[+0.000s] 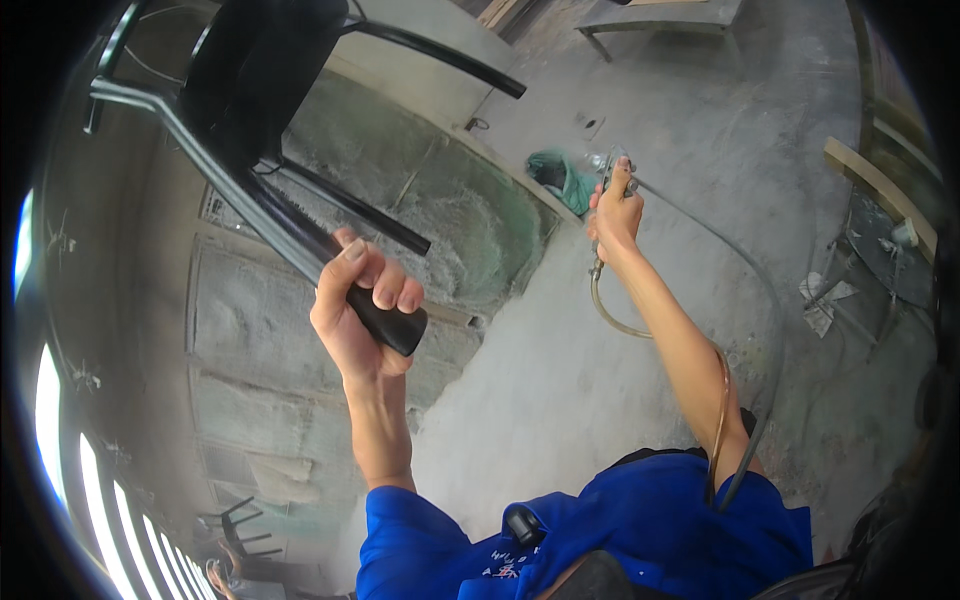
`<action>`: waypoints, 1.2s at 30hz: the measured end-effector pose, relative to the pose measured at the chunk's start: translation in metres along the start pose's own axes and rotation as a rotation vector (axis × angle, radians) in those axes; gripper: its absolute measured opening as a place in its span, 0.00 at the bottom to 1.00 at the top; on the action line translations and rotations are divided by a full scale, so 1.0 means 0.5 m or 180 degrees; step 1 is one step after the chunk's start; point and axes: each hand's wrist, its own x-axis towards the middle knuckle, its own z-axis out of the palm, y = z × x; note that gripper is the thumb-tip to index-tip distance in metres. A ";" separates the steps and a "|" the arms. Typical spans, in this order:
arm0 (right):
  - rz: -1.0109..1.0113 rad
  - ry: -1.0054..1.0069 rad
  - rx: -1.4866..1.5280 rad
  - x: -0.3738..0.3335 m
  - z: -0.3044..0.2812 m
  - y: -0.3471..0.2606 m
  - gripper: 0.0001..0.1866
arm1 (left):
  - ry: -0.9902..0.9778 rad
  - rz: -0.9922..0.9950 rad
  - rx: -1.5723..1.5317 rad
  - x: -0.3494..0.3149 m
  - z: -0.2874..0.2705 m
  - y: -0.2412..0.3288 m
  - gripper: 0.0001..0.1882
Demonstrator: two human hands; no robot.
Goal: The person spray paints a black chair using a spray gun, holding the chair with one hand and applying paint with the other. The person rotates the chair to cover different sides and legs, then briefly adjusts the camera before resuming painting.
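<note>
My left hand (355, 310) is wrapped round the end of a thick black leg of a black chair (255, 80). The chair is lifted and tilted at the upper left, its other legs sticking out to the right. Further right, my right hand (620, 215) grips a metal spray gun (606, 178), held out at arm's length and apart from the chair. Most of the gun's handle is hidden by the fingers. From the gun a yellowish hose (612, 318) bends back along my right forearm, and a grey hose (745, 255) loops over to my right side.
Dusty, stained panels (270, 330) stand along the left. A green bag (572, 185) lies on the floor beyond my right hand. A low grey table (660, 14) stands at the far end. Wooden boards (880, 190) and crumpled white paper (828, 303) are at the right. Dark chair-like legs (240, 525) show lower left.
</note>
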 end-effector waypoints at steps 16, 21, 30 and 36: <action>0.1471 -0.2050 0.0574 -0.314 0.300 0.083 0.43 | -0.0323 -0.0059 -0.0244 -0.123 0.000 0.086 0.10; 0.1903 -0.1722 0.0230 -0.260 0.160 0.155 0.41 | -0.0515 -0.0034 -0.0021 -0.080 -0.022 0.055 0.08; -0.0592 -0.1837 -0.1104 -0.170 0.111 0.076 0.37 | 0.0390 0.0211 0.0512 0.087 -0.157 0.015 0.09; -0.3419 -0.2919 -0.0903 -0.158 0.188 -0.232 0.39 | 0.0379 0.0289 0.0565 0.151 -0.163 -0.076 0.10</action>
